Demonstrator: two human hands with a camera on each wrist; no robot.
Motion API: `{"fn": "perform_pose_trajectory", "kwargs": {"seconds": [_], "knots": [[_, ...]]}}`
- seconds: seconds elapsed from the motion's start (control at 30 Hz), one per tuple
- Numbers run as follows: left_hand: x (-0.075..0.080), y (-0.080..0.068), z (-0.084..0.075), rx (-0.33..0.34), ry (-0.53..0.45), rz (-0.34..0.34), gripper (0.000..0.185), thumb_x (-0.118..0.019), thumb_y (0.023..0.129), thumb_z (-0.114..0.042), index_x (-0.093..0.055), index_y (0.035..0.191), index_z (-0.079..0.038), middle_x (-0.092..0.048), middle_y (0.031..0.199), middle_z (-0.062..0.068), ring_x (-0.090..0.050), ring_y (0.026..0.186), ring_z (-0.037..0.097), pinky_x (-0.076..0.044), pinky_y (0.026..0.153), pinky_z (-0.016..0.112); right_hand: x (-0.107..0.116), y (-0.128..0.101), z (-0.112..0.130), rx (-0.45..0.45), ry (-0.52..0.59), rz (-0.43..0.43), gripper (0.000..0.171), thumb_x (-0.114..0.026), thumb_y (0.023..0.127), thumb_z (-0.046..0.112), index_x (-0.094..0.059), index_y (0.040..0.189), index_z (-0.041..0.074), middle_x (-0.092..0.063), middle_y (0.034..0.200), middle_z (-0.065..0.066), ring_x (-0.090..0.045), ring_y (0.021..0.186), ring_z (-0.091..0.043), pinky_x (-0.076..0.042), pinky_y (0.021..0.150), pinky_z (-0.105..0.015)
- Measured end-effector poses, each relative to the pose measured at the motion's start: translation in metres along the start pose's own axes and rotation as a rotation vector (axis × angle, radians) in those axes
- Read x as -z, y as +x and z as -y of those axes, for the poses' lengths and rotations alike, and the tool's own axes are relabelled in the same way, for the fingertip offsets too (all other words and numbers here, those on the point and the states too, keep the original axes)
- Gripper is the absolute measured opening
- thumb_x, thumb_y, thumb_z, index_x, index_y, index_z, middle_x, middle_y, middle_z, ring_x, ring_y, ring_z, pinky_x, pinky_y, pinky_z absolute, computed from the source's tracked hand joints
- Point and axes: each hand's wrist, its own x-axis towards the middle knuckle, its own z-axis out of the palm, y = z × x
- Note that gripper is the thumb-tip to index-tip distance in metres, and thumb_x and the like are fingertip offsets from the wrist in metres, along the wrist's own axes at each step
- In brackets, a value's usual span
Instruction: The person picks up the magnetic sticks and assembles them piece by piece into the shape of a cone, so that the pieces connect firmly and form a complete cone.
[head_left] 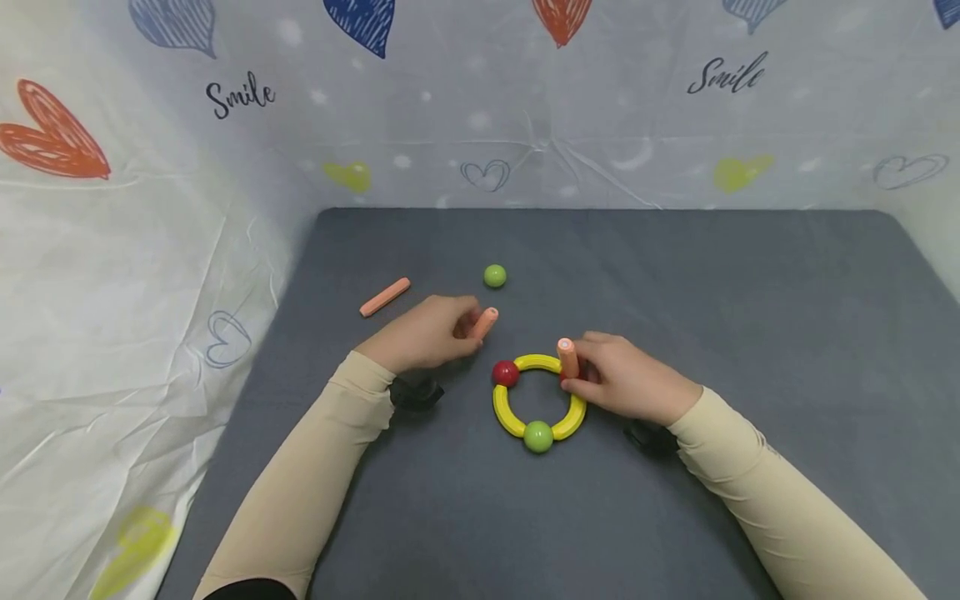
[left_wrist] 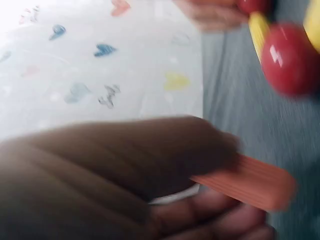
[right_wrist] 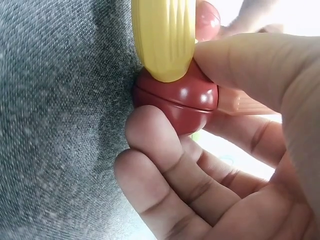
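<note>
My left hand holds a ribbed orange rod whose end sticks out past the fingers, above the table. To its right lies a ring of curved yellow rods joined by a red ball on the left, a green ball at the front and another red ball on the right. My right hand pinches that right-hand red ball between thumb and fingers. A second orange rod stands up from this ball, beside the fingers. In the head view the hand mostly hides the ball.
A loose green ball sits behind the ring. Further left, another orange rod lies flat on the dark grey tabletop. A white cloth printed with hearts hangs behind the table and at its left side.
</note>
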Motion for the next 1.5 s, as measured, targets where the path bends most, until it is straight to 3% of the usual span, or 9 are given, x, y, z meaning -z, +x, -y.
{"fn": "perform_pose_trajectory", "kwargs": {"seconds": [0.23,0.43,0.7,0.87,1.03,1.23,1.5], "knots": [[0.000,-0.008,-0.021,-0.172,-0.198,-0.030,0.016,-0.077,0.096,-0.018,-0.065,0.107,-0.018,-0.070,0.098,-0.007,-0.066,0.091,0.011,-0.057,0.085,0.030,0.000,0.001,0.000,-0.008,-0.032,-0.004,0.018,-0.082,0.092,0.016,-0.066,0.085,0.020,-0.052,0.076,0.008,-0.049,0.070,-0.008,-0.047,0.065,-0.026],[-0.004,-0.009,-0.029,-0.232,-0.229,-0.001,0.016,-0.077,0.097,-0.016,-0.065,0.108,-0.018,-0.072,0.098,-0.008,-0.068,0.092,0.008,-0.058,0.085,0.029,-0.001,0.001,-0.001,-0.009,-0.029,-0.003,0.019,-0.082,0.093,0.017,-0.065,0.084,0.021,-0.053,0.076,0.008,-0.050,0.071,-0.009,-0.047,0.065,-0.027],[-0.010,-0.005,-0.026,-0.231,-0.225,0.101,0.011,-0.073,0.098,-0.012,-0.064,0.098,-0.018,-0.071,0.094,-0.008,-0.068,0.092,0.009,-0.057,0.085,0.029,0.000,0.002,-0.001,-0.005,-0.021,0.002,0.018,-0.082,0.093,0.018,-0.065,0.086,0.021,-0.054,0.076,0.008,-0.051,0.072,-0.009,-0.047,0.065,-0.026],[-0.009,-0.004,-0.025,-0.225,-0.203,0.119,0.012,-0.073,0.098,-0.012,-0.063,0.096,-0.019,-0.069,0.092,-0.007,-0.067,0.088,0.011,-0.057,0.082,0.030,-0.001,0.002,-0.001,-0.001,-0.012,0.000,0.018,-0.082,0.093,0.018,-0.066,0.086,0.021,-0.054,0.076,0.008,-0.051,0.071,-0.010,-0.047,0.065,-0.026],[-0.010,-0.003,-0.022,-0.188,-0.156,0.153,0.012,-0.073,0.097,-0.012,-0.064,0.092,-0.019,-0.067,0.088,-0.006,-0.064,0.082,0.013,-0.055,0.078,0.031,-0.004,0.002,-0.002,0.010,-0.001,0.004,0.015,-0.082,0.093,0.020,-0.068,0.089,0.021,-0.055,0.076,0.009,-0.054,0.071,-0.009,-0.048,0.066,-0.027],[-0.013,0.000,-0.018,-0.151,-0.115,0.207,0.014,-0.077,0.095,-0.013,-0.066,0.089,-0.020,-0.069,0.089,-0.008,-0.065,0.086,0.011,-0.055,0.082,0.030,-0.005,0.003,-0.002,0.029,0.016,0.001,0.015,-0.084,0.092,0.024,-0.068,0.091,0.024,-0.057,0.075,0.012,-0.054,0.069,-0.006,-0.048,0.065,-0.027],[-0.015,0.000,-0.014,-0.093,-0.102,0.246,0.014,-0.079,0.093,-0.016,-0.065,0.092,-0.020,-0.067,0.084,-0.005,-0.062,0.078,0.013,-0.052,0.074,0.031,-0.008,0.004,-0.002,0.023,0.049,0.020,0.016,-0.083,0.092,0.027,-0.068,0.092,0.026,-0.059,0.074,0.013,-0.055,0.066,-0.005,-0.048,0.064,-0.026]]}}
